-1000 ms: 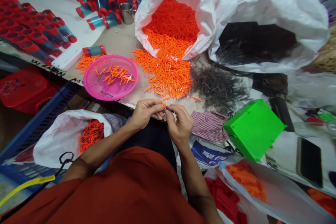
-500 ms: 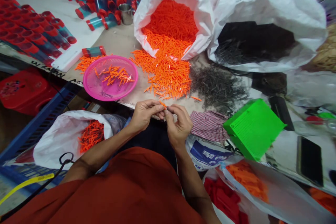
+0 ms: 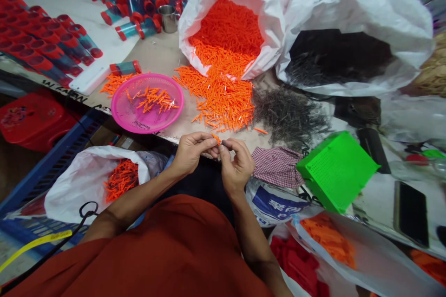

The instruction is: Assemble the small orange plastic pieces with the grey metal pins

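- From my distance I see the person's left hand (image 3: 190,153) and right hand (image 3: 237,165) close together above the lap, at the table edge.
- The left hand pinches a small orange piece (image 3: 216,138) between thumb and fingertips.
- The right hand is also in a pinch and touches the same place, but what it holds is too small for me to tell.
- Just ahead of the hands lies a loose pile of orange pieces (image 3: 218,97) on the wooden table (image 3: 156,60).
- This pile spills from a white sack (image 3: 268,32) full of the same pieces.
- To the left, a pink plastic basket (image 3: 120,113) holds some more pieces.
- Below the left forearm, a white bag (image 3: 76,185) also has orange pieces inside.
- To the right are a heap of thin dark pins (image 3: 289,118), a checked cloth (image 3: 278,167) and a green plastic crate (image 3: 336,171).
- Far on the table stand many clear tubes with red caps (image 3: 45,41) and a steel cup (image 3: 167,18).
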Demonstrator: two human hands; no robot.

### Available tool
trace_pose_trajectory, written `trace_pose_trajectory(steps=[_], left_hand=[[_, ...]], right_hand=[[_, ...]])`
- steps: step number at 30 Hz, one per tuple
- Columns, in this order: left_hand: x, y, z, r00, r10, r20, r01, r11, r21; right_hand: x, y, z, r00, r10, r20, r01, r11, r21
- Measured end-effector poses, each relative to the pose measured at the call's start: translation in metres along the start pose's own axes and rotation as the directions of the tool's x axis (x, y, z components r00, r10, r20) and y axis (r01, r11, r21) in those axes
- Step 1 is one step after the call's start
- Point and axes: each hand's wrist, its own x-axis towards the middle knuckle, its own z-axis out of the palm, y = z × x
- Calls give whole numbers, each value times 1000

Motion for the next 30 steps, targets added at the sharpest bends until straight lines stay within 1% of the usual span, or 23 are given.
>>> trace_pose_trajectory(steps=[4,10,24,30], left_hand=[[0,2,1,1000,-9,-20,9,1000,9],[0,0,0,1000,1,-23,-1,1000,31],[-2,-7,-1,994,99,-36,-95,992,88],[-2,-9,-2,993,108,-39,-102,986,134]], right_hand=[[0,0,0,1000,13,0,-13,1000,-2],[1,0,1,1000,20,0,-20,1000,-4],[-2,3,4,999,53,-7,-53,998,20],[-3,5,6,996,92,0,-92,995,30]])
